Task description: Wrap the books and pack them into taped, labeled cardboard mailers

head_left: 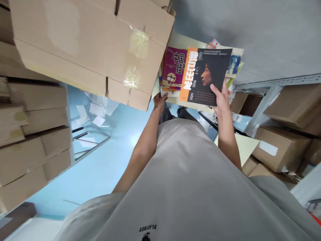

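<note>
Gripping a dark-covered book with an orange title strip point(205, 75) in the right hand point(222, 97), thumb pressing on the lower corner of the front cover, the other fingers curling out of sight behind it. Holding that book out ahead of the body, tilted, overlapping a fanned stack of books point(234, 62) beneath and behind it. Propping the stack from below with the left hand point(159, 100), close under a purple children's book point(174, 68) (fingers tucked beneath the pile, so hard telling how tightly they are closing). Standing in a grey T-shirt point(190, 180) over a pale blue floor point(100, 167) with loose white papers point(96, 115) scattered on it. Leaning close to a large taped cardboard box point(82, 43) at the left, with more cartons point(281, 147) sitting on a metal shelving frame point(263, 100) at the right.

Judging the step in hand: separating or checking the top book while carrying the rest, with the book not yet free of the pile. Judging what any further move calls for: keeping the thumb pinch firm on the glossy cover, keeping the left palm flat under the stack to stop the fanned books sliding, and steering clear of the box corner hanging near the left wrist.
</note>
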A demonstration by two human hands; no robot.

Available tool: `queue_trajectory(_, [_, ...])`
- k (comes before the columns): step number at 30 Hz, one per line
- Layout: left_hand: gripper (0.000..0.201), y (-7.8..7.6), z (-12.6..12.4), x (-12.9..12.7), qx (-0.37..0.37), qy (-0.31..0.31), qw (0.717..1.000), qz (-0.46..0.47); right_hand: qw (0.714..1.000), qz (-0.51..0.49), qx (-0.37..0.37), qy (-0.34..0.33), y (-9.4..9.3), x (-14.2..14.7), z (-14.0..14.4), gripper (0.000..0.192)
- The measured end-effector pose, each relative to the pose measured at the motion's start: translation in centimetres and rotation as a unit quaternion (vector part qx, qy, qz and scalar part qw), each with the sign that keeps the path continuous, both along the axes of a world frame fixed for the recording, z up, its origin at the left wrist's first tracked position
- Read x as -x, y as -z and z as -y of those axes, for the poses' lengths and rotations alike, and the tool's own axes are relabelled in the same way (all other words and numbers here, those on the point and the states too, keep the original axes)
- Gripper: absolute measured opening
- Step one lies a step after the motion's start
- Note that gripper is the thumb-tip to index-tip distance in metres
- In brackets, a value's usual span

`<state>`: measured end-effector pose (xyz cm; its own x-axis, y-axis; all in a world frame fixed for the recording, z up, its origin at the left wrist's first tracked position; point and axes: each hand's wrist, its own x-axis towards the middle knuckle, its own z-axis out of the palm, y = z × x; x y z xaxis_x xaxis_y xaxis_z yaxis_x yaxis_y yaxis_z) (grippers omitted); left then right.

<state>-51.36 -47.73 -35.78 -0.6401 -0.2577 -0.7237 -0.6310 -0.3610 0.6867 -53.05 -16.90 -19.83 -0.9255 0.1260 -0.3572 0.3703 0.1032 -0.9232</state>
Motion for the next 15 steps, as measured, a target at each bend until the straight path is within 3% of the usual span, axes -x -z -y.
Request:
queue_trajectory(3, [0.029, -0.3, 0.6, -0.6, -0.021, 0.013, 1.000, -0.004, 1.000, -0.001, -0.008, 0.005, -0.1, 0.2, 0.5, 0.112])
queue_trajectory(10, [0.030, -0.3, 1.2, -0.4, 0.040, -0.011, 0.999, 0.032, 0.999, -0.006, -0.045, 0.004, -0.5, 0.8, -0.2, 0.103])
queue_trajectory(15, [0.019, -0.6, 1.7, -0.7, 0.020, -0.010, 0.998, 0.051, 0.999, -0.008, -0.042, 0.005, -0.4, 1.2, -1.1, 0.100])
